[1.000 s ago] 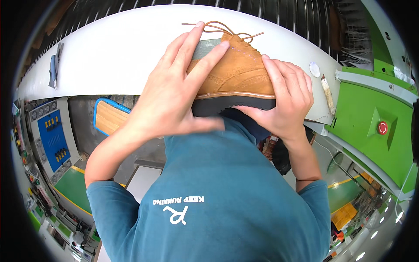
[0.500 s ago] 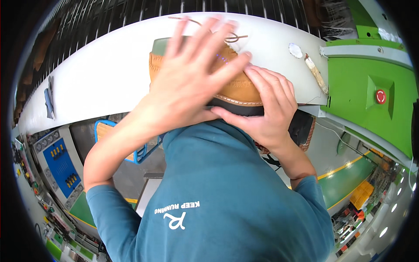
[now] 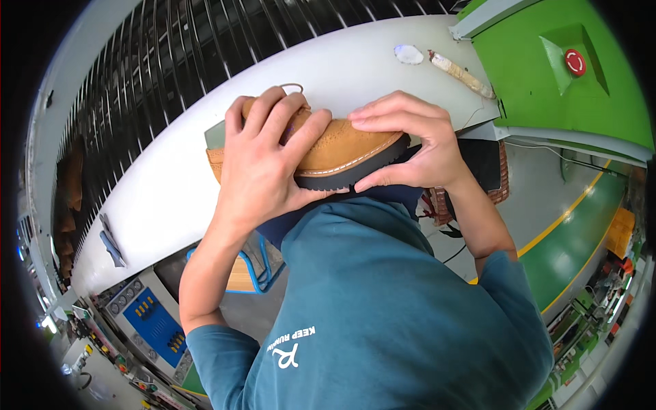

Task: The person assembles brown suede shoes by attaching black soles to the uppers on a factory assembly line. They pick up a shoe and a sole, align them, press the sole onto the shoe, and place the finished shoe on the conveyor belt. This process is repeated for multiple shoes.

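Observation:
A tan boot point(image 3: 345, 145) lies on its side across the near edge of the white worktop point(image 3: 160, 195), toe to the right. Pale stitching runs above its thick black sole point(image 3: 354, 171), which faces me. Across the boot's middle my left hand point(image 3: 270, 154) is wrapped, fingers over the upper and thumb along the sole. My right hand point(image 3: 420, 140) grips the toe end, with fingertips on top and the thumb at the sole edge. A grey-green piece point(image 3: 216, 137) shows behind the left end of the boot. Part of a brown lace point(image 3: 294, 87) sticks out past my left fingers.
A white patch point(image 3: 408, 55) and a worn, pale stick-like tool point(image 3: 461, 74) lie at the far right of the worktop. Beyond them is a green machine with a red button point(image 3: 575, 62). A dark-handled tool point(image 3: 111, 247) lies far left. Metal rollers point(image 3: 184, 51) line the back.
My left hand, spread and blurred over the boot before, has closed around its middle. The right hand still grips the toe end. The whole view has turned, shifting the surroundings.

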A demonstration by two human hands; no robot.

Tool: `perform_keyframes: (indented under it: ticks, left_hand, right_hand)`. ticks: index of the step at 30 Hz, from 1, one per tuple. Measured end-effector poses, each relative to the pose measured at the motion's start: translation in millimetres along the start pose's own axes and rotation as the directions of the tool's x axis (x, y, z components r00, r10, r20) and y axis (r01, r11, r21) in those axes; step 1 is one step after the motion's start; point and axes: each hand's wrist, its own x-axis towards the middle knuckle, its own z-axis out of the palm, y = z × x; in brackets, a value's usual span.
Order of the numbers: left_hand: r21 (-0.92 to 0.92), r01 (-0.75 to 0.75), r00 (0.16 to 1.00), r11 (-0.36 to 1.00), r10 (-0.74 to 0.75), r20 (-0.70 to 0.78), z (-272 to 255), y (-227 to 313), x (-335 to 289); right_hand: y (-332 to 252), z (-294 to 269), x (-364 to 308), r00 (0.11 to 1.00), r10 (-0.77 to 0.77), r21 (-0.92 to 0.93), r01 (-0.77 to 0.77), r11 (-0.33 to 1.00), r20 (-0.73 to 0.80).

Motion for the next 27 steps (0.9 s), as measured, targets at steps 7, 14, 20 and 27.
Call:
perform_keyframes:
  ticks: [7,14,20,27]
  left_hand:
    - [-0.585,-0.032,0.953,0.81,-0.152,-0.262,-0.8,-18.8,-1.3]
    - [-0.816,-0.094,0.673,0.57,-0.568,-0.474,-8.9,-8.8,-0.5]
    - [-0.569,0.205,0.811,0.796,-0.464,-0.356,13.3,-85.4,-97.0]
    - [-0.031,0.152,0.978,0.988,-0.154,-0.138,-6.8,-68.9,-49.6]
  right_hand:
    - [4.8,16.8,-1.6,0.991,0.129,0.321,-0.136,0.937,0.041]
    - [-15.0,25.4,30.9,0.985,0.14,0.22,-0.159,0.963,0.096]
    - [9.7,3.7,54.9,0.985,-0.046,-0.282,0.091,0.955,0.164]
    - [26.3,10.4,43.2,0.99,-0.038,-0.338,0.083,0.937,0.137]
